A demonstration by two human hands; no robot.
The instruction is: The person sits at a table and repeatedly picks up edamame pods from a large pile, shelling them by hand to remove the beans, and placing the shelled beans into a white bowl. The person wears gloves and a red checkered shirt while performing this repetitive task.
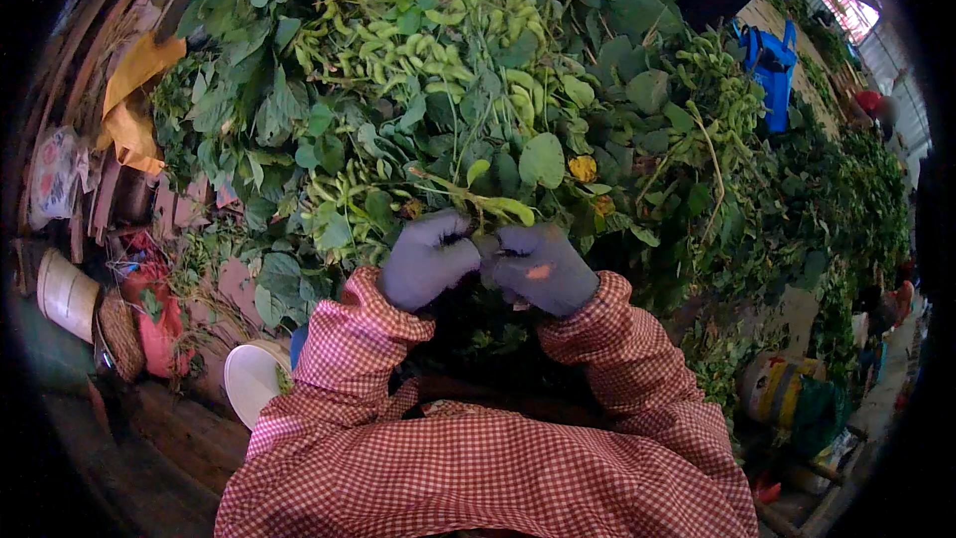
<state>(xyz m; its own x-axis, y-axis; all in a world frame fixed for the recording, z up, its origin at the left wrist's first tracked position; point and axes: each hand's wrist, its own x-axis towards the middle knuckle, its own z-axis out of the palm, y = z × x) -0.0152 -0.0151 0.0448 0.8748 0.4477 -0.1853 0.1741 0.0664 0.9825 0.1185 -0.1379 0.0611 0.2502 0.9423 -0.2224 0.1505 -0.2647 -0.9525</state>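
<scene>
My left hand [432, 260] and my right hand [547, 269], both in grey gloves, meet in front of my chest with fingers curled. Between their fingertips is a thin green soybean stem [467, 196], and a plump pod [515, 210] on it reaches over my right fingers. The fingers hide its lower end. A worn orange-coloured spot shows on the back of the right glove. Just beyond my hands lies a large heap of cut soybean plants, with leaves [542, 161] and thick clusters of green pods [414, 56].
To my left a white bucket [254, 382] lies tilted near my elbow. Farther left are a red bag [160, 321], a woven basket [119, 336] and a pale bucket [66, 293]. A blue bag [777, 78] rests at the upper right. A striped container [780, 388] stands lower right.
</scene>
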